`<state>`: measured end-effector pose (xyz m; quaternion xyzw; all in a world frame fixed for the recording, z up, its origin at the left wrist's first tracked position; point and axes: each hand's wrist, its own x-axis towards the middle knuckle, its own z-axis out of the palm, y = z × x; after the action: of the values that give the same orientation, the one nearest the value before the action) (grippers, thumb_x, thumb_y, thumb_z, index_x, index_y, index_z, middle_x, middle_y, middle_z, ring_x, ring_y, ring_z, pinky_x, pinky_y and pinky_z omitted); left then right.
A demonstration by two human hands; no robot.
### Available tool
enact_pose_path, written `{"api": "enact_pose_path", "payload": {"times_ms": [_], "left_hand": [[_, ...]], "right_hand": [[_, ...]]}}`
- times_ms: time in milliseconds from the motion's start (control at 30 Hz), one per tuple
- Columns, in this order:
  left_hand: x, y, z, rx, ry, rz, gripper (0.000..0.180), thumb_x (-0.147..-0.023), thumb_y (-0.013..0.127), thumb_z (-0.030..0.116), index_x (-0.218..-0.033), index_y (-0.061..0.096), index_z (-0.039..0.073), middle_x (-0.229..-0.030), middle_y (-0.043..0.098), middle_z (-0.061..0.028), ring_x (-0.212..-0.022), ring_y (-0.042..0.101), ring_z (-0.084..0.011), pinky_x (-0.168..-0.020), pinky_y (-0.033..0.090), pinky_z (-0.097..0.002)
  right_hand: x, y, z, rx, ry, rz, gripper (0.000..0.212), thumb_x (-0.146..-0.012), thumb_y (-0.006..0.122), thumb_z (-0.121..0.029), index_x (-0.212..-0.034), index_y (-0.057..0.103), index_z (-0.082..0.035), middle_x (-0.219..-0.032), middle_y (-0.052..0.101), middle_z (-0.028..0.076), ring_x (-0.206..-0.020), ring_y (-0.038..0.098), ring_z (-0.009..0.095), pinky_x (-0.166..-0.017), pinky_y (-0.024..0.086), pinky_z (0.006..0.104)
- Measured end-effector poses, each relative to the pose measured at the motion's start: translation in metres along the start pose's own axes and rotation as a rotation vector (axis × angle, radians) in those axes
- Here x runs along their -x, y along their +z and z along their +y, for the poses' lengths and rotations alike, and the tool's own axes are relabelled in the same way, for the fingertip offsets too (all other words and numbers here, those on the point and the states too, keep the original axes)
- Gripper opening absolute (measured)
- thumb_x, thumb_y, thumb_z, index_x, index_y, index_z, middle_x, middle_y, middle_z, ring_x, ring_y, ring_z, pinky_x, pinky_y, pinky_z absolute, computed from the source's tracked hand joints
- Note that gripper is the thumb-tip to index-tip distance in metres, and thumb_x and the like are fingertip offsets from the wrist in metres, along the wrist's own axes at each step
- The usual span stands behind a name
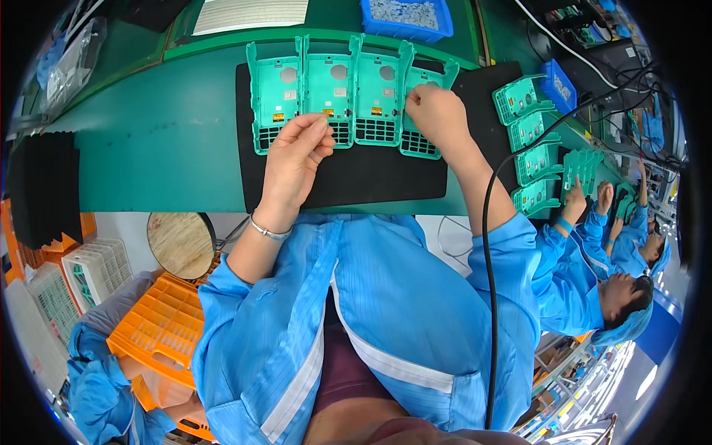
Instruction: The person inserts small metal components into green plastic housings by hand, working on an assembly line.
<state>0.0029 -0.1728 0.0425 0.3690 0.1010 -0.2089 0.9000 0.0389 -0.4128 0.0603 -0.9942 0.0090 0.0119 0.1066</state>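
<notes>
Four green plastic housings stand side by side on a black mat (371, 182): a far-left housing (268, 85), a second housing (320, 87), a third housing (377, 89) and a right-hand housing (420, 144). Each has a grid of openings at its near end. Over the near ends of the first two is my left hand (297, 152), thumb and forefinger pinched; whatever they may hold is too small to name. My right hand (439, 117) is closed above the right-hand housing and covers its middle; its fingertips point into that housing, and any held part is hidden.
A blue bin (408, 32) of small whitish parts stands at the back, beside a paper sheet (248, 16). More green housings (530, 163) line the right side, where co-workers sit. A black cable (488, 252) hangs across my right side. Black sheets (44, 185) are stacked at left.
</notes>
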Motion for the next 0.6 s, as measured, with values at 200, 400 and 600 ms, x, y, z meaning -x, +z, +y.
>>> {"api": "enact_pose_path", "payload": {"times_ms": [200,400,600], "left_hand": [[-0.007,0.004,-0.002,0.062,-0.077,0.008,0.015,-0.086,0.055,0.011,-0.098,0.055,0.002,-0.087,0.06,-0.0052,-0.076,0.058,-0.0101,-0.068,0.049,-0.0215],[-0.011,0.002,-0.002,0.153,-0.053,-0.034,0.013,-0.086,0.055,0.011,-0.096,0.055,0.003,-0.087,0.06,-0.0052,-0.077,0.059,-0.0103,-0.069,0.049,-0.0206],[-0.01,0.002,0.001,0.191,-0.068,-0.043,0.015,-0.085,0.056,0.012,-0.097,0.056,0.003,-0.086,0.061,-0.0048,-0.075,0.059,-0.01,-0.067,0.049,-0.0202]], "right_hand": [[0.033,0.003,0.001,-0.193,-0.135,0.202,0.017,-0.076,0.056,-0.006,-0.091,0.063,-0.005,-0.084,0.061,0.011,-0.076,0.06,0.028,-0.066,0.049,0.0346],[0.041,0.012,-0.009,-0.026,-0.18,0.249,0.026,-0.073,0.054,0.001,-0.097,0.062,-0.006,-0.097,0.058,0.008,-0.084,0.058,0.027,-0.068,0.049,0.0341],[0.034,-0.008,-0.01,-0.248,-0.237,0.245,0.026,-0.074,0.054,-0.002,-0.1,0.061,-0.007,-0.101,0.058,0.009,-0.088,0.057,0.028,-0.069,0.049,0.0341]]}}
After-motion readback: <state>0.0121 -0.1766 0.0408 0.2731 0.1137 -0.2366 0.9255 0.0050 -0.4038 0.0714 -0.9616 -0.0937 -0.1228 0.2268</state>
